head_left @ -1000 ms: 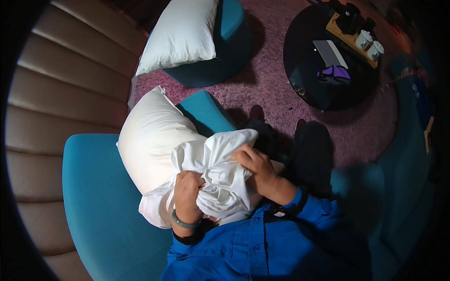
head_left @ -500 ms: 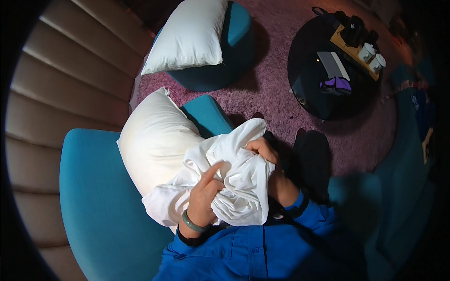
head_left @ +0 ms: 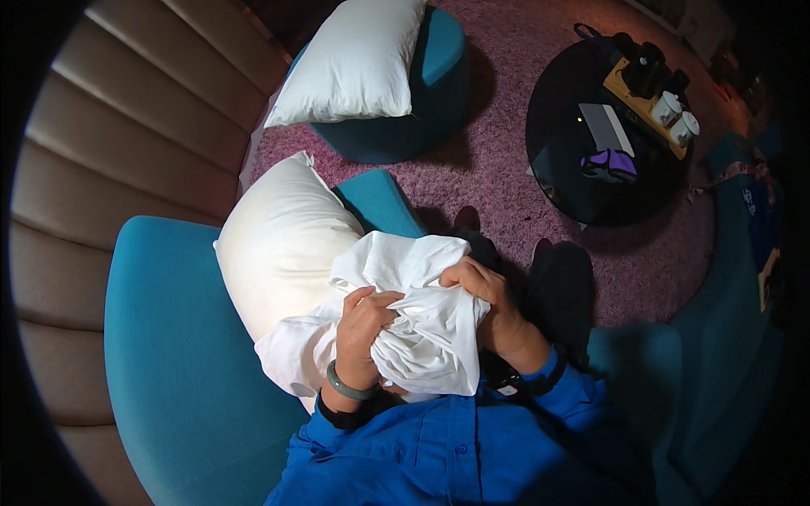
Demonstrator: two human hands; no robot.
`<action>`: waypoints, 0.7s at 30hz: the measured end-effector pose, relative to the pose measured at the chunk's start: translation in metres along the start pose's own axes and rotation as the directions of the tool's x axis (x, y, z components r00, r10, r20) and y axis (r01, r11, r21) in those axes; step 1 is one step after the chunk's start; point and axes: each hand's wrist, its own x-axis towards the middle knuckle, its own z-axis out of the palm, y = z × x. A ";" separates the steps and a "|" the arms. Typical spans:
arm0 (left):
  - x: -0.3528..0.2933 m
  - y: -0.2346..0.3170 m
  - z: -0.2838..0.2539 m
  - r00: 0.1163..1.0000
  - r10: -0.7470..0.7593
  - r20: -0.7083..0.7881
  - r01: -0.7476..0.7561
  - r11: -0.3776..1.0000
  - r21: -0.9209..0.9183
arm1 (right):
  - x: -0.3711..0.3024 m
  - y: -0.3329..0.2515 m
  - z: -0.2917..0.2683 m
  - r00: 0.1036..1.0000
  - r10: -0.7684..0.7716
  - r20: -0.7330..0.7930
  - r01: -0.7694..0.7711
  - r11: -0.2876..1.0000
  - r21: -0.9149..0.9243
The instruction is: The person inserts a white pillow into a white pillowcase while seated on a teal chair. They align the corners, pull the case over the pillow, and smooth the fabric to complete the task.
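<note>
A bunched white pillowcase (head_left: 422,329) lies gathered in many folds over my lap. My left hand (head_left: 363,327), with a green bangle at the wrist, grips its left side, fingers curled into the cloth. On the other side my right hand (head_left: 487,302) is closed on the upper right edge, thumb and fingers pinching the fabric. Part of the cloth spreads left and overlaps a plump white pillow (head_left: 283,236), which rests on the teal seat beside me. Some of my fingertips are hidden in the folds.
Another white pillow (head_left: 354,63) lies on a teal stool (head_left: 405,139) ahead. At right, a round dark glass table (head_left: 561,169) bears a wooden tray (head_left: 629,84) with lidded cups, a grey flat device (head_left: 603,126) and a purple-black item (head_left: 609,164). A padded beige wall panel (head_left: 93,169) curves along the left.
My left fingers have curled in from a pointing pose and now grip the cloth. My right hand has shifted slightly, and the cloth's upper flap has dropped and spread flatter.
</note>
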 end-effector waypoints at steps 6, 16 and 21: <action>0.001 0.003 0.000 0.996 0.063 0.066 -0.056 0.992 -0.109 | 0.005 0.017 0.002 0.992 -0.031 -0.120 0.003 0.974 -0.224; -0.001 0.003 -0.002 0.995 -0.005 0.098 0.021 0.987 -0.160 | 0.012 0.013 0.008 0.986 -0.135 -0.100 0.128 0.989 -0.079; -0.003 -0.001 -0.004 0.997 -0.004 0.073 0.017 0.984 -0.179 | 0.007 0.013 0.022 0.992 0.002 -0.126 0.043 0.933 0.356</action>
